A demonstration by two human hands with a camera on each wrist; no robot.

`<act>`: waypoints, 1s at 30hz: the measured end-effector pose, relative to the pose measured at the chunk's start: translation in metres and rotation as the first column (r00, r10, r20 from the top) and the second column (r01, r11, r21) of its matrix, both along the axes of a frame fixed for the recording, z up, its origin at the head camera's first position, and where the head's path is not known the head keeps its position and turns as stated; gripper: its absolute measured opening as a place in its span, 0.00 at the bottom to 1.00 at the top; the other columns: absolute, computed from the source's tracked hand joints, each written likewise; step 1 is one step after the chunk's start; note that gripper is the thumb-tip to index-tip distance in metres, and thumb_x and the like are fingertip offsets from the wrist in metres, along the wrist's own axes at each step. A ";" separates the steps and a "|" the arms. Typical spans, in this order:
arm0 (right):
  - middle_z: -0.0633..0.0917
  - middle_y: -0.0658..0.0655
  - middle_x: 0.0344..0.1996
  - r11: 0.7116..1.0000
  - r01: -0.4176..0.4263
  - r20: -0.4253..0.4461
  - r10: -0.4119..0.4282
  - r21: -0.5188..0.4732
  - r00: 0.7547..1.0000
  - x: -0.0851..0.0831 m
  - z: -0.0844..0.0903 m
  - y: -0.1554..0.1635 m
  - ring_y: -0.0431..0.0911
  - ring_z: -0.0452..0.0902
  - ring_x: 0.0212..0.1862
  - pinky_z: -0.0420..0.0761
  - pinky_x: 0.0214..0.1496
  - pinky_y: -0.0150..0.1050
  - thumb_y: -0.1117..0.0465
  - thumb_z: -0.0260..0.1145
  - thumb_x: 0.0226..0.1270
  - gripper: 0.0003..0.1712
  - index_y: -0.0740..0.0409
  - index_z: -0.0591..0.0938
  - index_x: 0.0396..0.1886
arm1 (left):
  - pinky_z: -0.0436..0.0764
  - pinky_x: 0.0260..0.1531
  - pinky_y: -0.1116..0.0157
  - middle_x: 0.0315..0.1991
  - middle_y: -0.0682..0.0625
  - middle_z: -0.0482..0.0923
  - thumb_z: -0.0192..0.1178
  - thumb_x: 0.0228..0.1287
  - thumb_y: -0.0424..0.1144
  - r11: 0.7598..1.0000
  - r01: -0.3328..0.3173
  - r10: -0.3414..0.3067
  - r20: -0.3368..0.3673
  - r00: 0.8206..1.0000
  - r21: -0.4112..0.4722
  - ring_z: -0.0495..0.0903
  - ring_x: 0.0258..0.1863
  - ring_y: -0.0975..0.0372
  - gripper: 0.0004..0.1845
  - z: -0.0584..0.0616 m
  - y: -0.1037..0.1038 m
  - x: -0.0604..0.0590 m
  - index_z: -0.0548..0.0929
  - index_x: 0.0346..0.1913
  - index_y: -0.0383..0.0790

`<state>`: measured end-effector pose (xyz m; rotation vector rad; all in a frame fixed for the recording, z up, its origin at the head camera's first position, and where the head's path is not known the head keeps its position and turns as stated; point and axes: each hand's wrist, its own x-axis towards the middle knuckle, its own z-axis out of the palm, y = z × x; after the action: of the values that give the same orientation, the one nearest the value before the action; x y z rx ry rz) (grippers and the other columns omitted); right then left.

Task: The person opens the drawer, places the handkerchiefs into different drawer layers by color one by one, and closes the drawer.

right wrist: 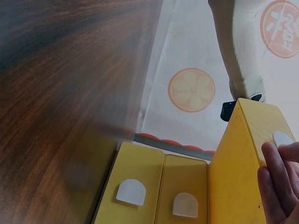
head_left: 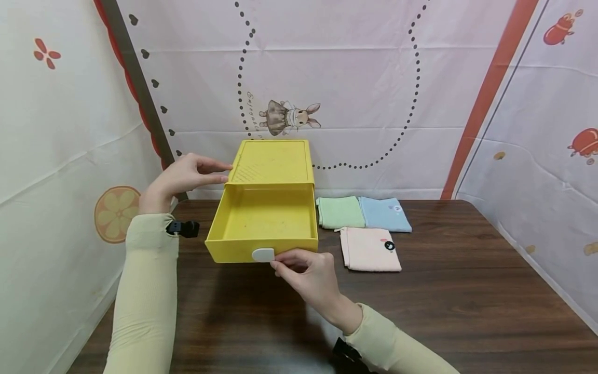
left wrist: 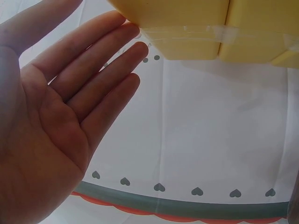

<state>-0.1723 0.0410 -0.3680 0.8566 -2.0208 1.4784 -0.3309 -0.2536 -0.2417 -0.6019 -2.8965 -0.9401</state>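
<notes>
A yellow drawer cabinet [head_left: 275, 161] stands at the back of the table, its top drawer [head_left: 266, 248] pulled far out and bare inside. My right hand [head_left: 313, 278] pinches the white handle [head_left: 262, 255] on the drawer's front between thumb and fingers. At the cabinet's upper left side, my left hand [head_left: 184, 174] touches the edge with extended fingers. The left wrist view shows that palm with fairly straight fingers beside the yellow casing [left wrist: 187, 42]. Below the pulled drawer, two closed drawer fronts [right wrist: 156, 163] with white handles appear in the right wrist view.
Right of the cabinet lie three folded cloths: green [head_left: 341, 212], blue [head_left: 380, 214] and pink [head_left: 366, 249]. The dark wooden table [head_left: 467, 291] meets printed white sheets [head_left: 364, 78] at the back and sides.
</notes>
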 end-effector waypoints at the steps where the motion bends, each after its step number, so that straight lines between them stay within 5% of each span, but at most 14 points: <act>1: 0.88 0.51 0.25 1.000 -0.001 -0.002 0.001 0.000 1.000 0.000 0.000 0.000 0.33 0.84 0.27 0.82 0.32 0.27 0.60 0.70 0.59 0.05 0.56 0.87 0.31 | 0.77 0.49 0.49 0.56 0.49 0.79 0.64 0.53 0.64 1.000 -0.001 0.001 0.001 1.000 -0.001 0.78 0.52 0.58 0.28 0.000 0.000 0.000 0.81 0.56 0.58; 11: 0.88 0.52 0.25 1.000 -0.006 -0.011 0.006 -0.003 1.000 0.001 -0.001 0.000 0.34 0.84 0.26 0.82 0.30 0.27 0.59 0.70 0.60 0.06 0.57 0.87 0.32 | 0.77 0.49 0.49 0.55 0.50 0.80 0.64 0.55 0.62 1.000 -0.006 0.006 0.000 1.000 -0.008 0.77 0.52 0.56 0.27 0.002 0.001 0.003 0.81 0.56 0.56; 21: 0.88 0.57 0.24 1.000 -0.008 -0.025 0.008 -0.008 1.000 0.002 0.001 -0.001 0.40 0.84 0.22 0.81 0.27 0.27 0.69 0.71 0.55 0.04 0.64 0.87 0.31 | 0.77 0.49 0.49 0.55 0.48 0.80 0.63 0.54 0.63 1.000 -0.001 0.001 0.000 1.000 -0.003 0.78 0.53 0.56 0.28 0.001 0.001 0.003 0.81 0.56 0.56; 30: 0.89 0.52 0.27 1.000 -0.012 -0.061 0.013 0.026 0.998 0.000 -0.005 0.004 0.33 0.83 0.24 0.80 0.28 0.25 0.60 0.70 0.60 0.06 0.58 0.87 0.32 | 0.78 0.48 0.49 0.54 0.50 0.80 0.63 0.55 0.62 1.000 0.000 0.000 -0.012 1.000 -0.006 0.78 0.52 0.56 0.27 0.000 -0.001 0.001 0.81 0.56 0.56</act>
<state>-0.1723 0.0451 -0.3734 0.9154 -1.9969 1.4184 -0.3297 -0.2544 -0.2419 -0.6063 -2.8900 -0.9250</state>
